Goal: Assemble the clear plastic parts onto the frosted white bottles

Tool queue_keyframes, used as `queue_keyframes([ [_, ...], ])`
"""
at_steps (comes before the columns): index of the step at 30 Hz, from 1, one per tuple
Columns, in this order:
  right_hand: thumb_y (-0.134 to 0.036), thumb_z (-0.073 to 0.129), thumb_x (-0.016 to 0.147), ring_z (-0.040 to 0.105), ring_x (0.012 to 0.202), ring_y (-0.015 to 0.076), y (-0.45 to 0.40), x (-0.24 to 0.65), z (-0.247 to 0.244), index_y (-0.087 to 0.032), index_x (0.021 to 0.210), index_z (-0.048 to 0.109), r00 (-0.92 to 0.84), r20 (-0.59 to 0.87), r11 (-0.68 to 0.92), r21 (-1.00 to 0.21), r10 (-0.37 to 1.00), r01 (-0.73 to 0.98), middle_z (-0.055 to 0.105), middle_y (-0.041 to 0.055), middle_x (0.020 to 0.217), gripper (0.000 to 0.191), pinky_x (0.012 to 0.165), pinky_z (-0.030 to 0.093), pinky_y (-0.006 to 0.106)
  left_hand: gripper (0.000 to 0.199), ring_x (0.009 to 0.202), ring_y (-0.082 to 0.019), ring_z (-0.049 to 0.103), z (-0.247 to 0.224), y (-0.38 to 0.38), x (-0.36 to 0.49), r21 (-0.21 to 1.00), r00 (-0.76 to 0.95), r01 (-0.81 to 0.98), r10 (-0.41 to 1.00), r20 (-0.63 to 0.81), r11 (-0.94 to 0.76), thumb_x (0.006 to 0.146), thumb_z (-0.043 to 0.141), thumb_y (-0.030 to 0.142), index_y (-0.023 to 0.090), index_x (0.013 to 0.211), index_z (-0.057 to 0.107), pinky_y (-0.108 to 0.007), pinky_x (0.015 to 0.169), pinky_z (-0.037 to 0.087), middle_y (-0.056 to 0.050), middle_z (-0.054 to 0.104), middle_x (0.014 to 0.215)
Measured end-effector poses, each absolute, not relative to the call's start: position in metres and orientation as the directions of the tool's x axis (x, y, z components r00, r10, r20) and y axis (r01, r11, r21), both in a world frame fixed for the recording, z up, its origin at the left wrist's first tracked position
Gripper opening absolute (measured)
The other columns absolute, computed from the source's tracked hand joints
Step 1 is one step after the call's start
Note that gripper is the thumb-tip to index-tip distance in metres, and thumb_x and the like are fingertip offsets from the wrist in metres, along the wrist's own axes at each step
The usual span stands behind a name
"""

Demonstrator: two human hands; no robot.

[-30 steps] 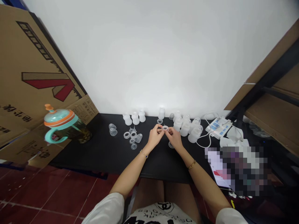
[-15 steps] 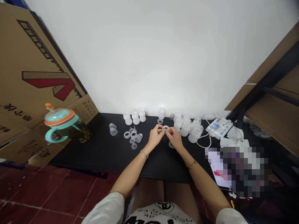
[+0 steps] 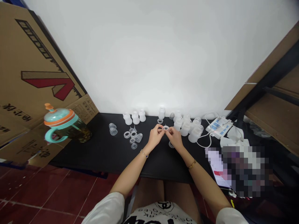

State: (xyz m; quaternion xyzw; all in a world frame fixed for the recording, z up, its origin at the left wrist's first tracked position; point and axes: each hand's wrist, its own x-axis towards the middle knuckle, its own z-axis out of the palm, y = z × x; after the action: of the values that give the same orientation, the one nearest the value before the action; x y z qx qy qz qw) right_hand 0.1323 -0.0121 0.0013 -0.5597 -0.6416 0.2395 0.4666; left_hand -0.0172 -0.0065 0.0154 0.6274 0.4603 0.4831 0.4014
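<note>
Between the fingertips of my left hand point(image 3: 156, 136) and my right hand point(image 3: 175, 138) is a whitish bottle collar ring point(image 3: 166, 128), pinched from both sides just above the table. A small point sticks up from its far side; its exact form is too small to make out. Partly hidden under my right hand lies a clear round piece point(image 3: 171, 144). Beyond my hands a white baby bottle point(image 3: 161, 112) stands by the wall, with another ring point(image 3: 160, 121) in front of it. Left of my left hand lie several loose rings point(image 3: 127, 134), clear teats point(image 3: 133, 128) and a clear cap point(image 3: 139, 137).
Several capped bottles point(image 3: 186, 127) stand close to my right hand. Three open bottles point(image 3: 135, 118) stand at the back left, near two clear caps point(image 3: 113, 130). A large jug point(image 3: 61, 118) is far left. A power strip point(image 3: 219, 127) with cables and a phone point(image 3: 218, 171) are right.
The ring has tipped slightly between my fingers. Both hands keep the same place, and the things on the table have not moved.
</note>
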Motion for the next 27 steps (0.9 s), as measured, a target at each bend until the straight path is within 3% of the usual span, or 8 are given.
queue_keyframes([
  [27,-0.052,0.056,0.088,0.049,0.055,0.0153,-0.009,0.1327,-0.0012,-0.023,0.073,0.055,0.067,0.343,0.259,-0.81,0.937,0.526,0.052,-0.0044,0.058,0.033,0.056,0.031,0.028,0.013,0.059,-0.016,0.066,0.0185,-0.0078,-0.0167,0.945,0.109,0.212,0.967,0.23,-0.248,0.087,0.061,0.033,0.022,0.091,0.055,-0.023,0.06,0.044,0.003,0.068,0.063],
])
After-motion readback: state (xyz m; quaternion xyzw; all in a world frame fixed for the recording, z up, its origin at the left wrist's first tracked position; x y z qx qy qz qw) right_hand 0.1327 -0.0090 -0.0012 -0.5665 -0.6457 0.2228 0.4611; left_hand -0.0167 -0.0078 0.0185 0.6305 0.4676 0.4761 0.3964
